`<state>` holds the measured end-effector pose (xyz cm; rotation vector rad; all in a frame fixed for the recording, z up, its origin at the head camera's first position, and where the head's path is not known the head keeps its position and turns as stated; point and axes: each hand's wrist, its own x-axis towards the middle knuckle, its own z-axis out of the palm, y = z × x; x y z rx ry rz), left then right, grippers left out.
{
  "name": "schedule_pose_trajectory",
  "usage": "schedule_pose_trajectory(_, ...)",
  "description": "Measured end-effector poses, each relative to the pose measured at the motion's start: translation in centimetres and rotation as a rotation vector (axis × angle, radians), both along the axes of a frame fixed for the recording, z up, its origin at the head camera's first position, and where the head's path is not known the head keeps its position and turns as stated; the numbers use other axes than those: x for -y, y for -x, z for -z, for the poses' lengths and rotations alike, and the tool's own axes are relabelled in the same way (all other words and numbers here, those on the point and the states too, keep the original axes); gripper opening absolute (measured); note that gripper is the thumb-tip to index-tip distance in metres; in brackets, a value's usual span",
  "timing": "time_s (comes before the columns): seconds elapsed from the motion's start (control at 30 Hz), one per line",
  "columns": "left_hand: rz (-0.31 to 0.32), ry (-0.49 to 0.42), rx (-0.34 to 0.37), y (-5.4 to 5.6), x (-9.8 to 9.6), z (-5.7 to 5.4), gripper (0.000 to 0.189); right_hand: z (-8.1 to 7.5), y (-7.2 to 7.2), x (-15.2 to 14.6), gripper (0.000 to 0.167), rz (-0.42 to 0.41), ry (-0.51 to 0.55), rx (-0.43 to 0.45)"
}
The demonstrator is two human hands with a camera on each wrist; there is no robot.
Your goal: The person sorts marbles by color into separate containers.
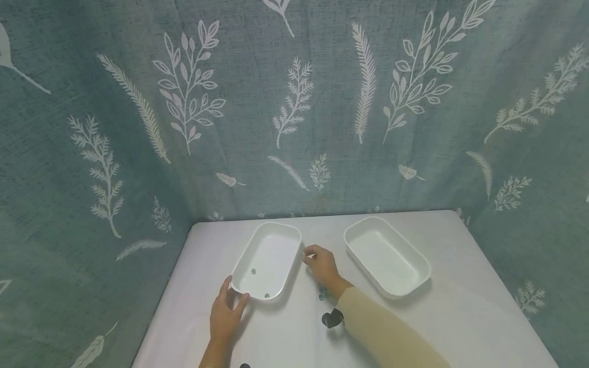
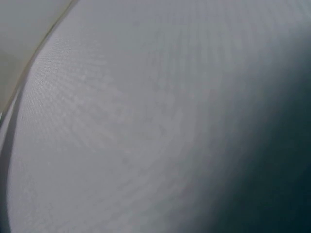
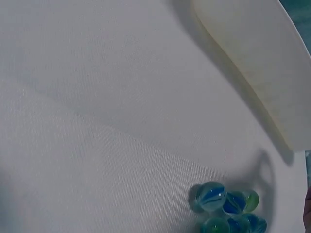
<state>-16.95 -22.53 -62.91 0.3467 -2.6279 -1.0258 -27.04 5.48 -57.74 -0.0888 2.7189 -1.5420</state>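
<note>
In the head view a white rectangular tray (image 1: 271, 240) stands on the left of the table, with two small greenish marbles (image 1: 253, 271) on its floor. My left hand (image 1: 224, 317) touches the tray's near left corner, thumb and fingers spread around it. Beside the same tray's right rim is my right hand (image 1: 322, 264), its thumb and index finger bent toward each other; whether anything is between them I cannot tell. Several blue and green glass marbles (image 3: 212, 195) lie bunched on the table below the right wrist, partly hidden by it in the head view.
A second white tray (image 1: 391, 255) stands to the right of my right forearm, no marbles visible inside. Both trays rest on a white-covered table (image 1: 285, 337). A leaf-patterned green curtain (image 1: 248, 128) hangs behind the table and at both sides.
</note>
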Motion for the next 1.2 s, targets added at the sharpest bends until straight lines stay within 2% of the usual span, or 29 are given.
schedule_pose_trajectory(0.37, 0.0, 0.005, 0.0, 0.1, 0.2, 0.1, 0.081, -0.5, -0.1, 0.9, 0.021, -0.021, 0.021, 0.001)
schedule_pose_trajectory(0.57, 0.0, 0.004, 0.03, 0.0, 0.2, -0.1, 0.083, -1.1, -0.3, 1.7, 0.018, -0.022, 0.022, -0.013)
schedule_pose_trajectory(0.77, 0.002, -0.009, 0.001, -0.1, 0.2, 0.1, 0.082, -1.7, -0.2, 2.5, 0.02, -0.069, -0.005, -0.038)
schedule_pose_trajectory(0.9, 0.015, -0.016, -0.027, 0.0, 0.3, 0.5, 0.081, -1.5, -0.2, 2.7, 0.019, -0.084, -0.033, -0.054)
schedule_pose_trajectory(1.0, 0.016, -0.018, -0.033, 0.0, 0.3, 0.4, 0.081, -1.3, -0.1, 2.7, 0.019, -0.086, -0.052, -0.065)
schedule_pose_trajectory(1.2, 0.001, -0.007, 0.005, -0.2, 0.2, -0.1, 0.083, -1.2, 0.0, 2.8, 0.019, -0.084, -0.06, -0.069)
